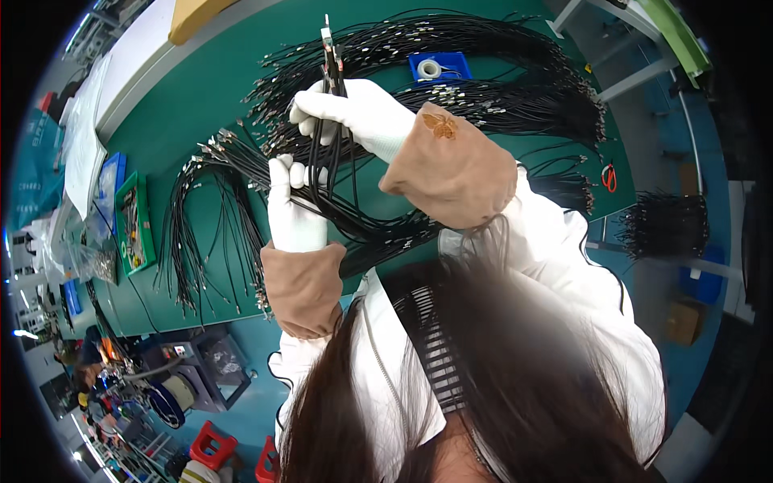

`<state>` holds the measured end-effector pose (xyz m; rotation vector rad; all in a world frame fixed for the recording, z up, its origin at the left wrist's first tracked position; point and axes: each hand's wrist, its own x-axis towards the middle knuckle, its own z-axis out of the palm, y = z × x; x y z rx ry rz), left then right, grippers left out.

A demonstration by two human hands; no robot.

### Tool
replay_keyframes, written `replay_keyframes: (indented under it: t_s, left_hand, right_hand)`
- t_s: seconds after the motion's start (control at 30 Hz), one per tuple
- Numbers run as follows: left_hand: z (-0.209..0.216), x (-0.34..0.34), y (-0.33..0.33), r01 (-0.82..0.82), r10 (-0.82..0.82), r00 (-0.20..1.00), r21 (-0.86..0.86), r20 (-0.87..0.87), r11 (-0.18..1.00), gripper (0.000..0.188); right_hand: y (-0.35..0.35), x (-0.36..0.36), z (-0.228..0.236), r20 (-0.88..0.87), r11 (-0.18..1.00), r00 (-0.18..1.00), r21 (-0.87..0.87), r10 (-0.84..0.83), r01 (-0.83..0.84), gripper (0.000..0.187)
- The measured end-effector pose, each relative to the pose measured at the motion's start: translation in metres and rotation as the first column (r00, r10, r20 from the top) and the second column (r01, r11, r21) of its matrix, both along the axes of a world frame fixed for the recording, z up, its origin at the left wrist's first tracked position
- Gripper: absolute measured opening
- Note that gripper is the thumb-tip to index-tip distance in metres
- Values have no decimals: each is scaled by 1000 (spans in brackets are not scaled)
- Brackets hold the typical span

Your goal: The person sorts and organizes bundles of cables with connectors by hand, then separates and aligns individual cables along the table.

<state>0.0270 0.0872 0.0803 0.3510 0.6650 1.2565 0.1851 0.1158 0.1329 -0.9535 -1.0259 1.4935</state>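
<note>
My right hand (358,113), in a white glove, is closed around several black cables (329,68), whose metal-tipped ends point up past my fingers. Just below it, my gloved left hand (296,211) closes around a thicker bundle of black cables (250,163). The connector ends of that bundle fan out to the left, and its lengths loop away to the right below my right hand. Part of the grip of each hand is hidden by the cables. Brown cuffs cover both wrists.
Large heaps of black cables (515,109) cover the far and right side of the green table (233,36). A blue tray (460,63) holds a white tape roll (428,69). Red-handled cutters (609,178) lie at right. At left stand a green bin (131,193) and more hanging cables (183,241).
</note>
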Motion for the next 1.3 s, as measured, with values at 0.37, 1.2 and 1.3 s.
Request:
replay_keyframes:
  t_s: [0.37, 1.2, 1.3]
  left_hand:
    - [3, 0, 18, 368, -332, 902, 93, -275, 925, 38]
    - [71, 16, 9, 190, -230, 840, 131, 491, 973, 49]
    - [93, 13, 1, 183, -260, 855, 207, 448, 961, 46]
  right_hand:
    - [16, 12, -10, 339, 981, 940, 191, -37, -30, 43]
    - [-195, 55, -202, -797, 893, 602, -297, -38, -337, 121]
    - [-165, 44, -205, -859, 853, 202, -502, -471, -144, 115]
